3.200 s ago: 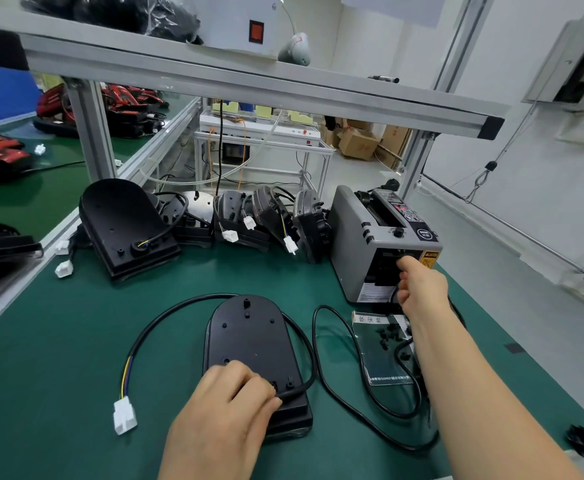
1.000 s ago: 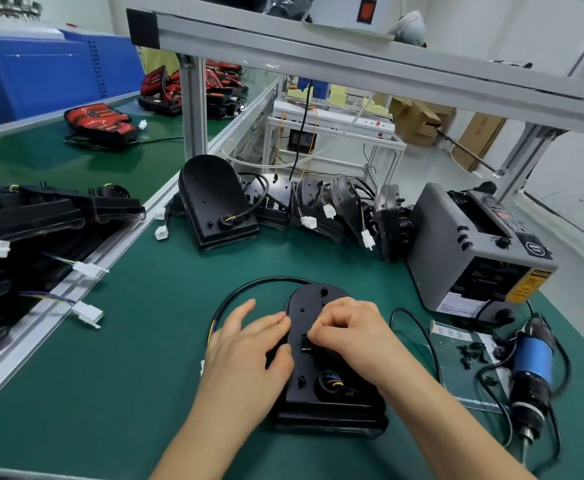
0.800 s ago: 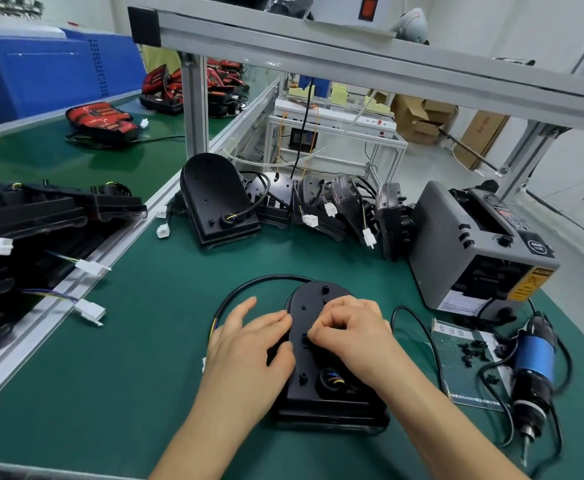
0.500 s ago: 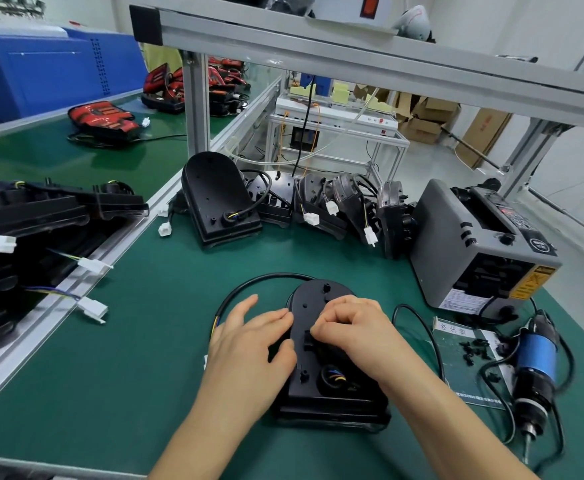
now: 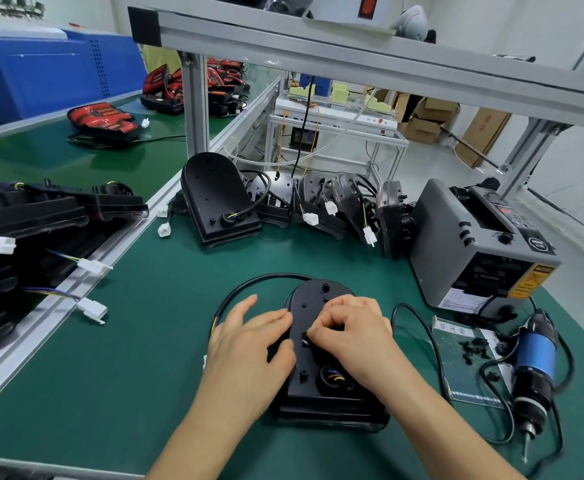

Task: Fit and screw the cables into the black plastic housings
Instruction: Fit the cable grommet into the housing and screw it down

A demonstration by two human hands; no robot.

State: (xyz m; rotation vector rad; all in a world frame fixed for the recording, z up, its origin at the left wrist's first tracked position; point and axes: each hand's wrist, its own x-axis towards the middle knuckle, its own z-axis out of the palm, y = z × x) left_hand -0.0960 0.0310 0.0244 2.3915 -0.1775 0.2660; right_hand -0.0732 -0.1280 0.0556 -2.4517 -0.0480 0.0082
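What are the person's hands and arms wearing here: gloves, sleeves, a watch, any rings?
Nothing is worn that shows. The left hand and right hand have no gloves and no visible rings. The left forearm and right forearm are bare down to the frame's bottom edge: no sleeve, watch or wristband in view.
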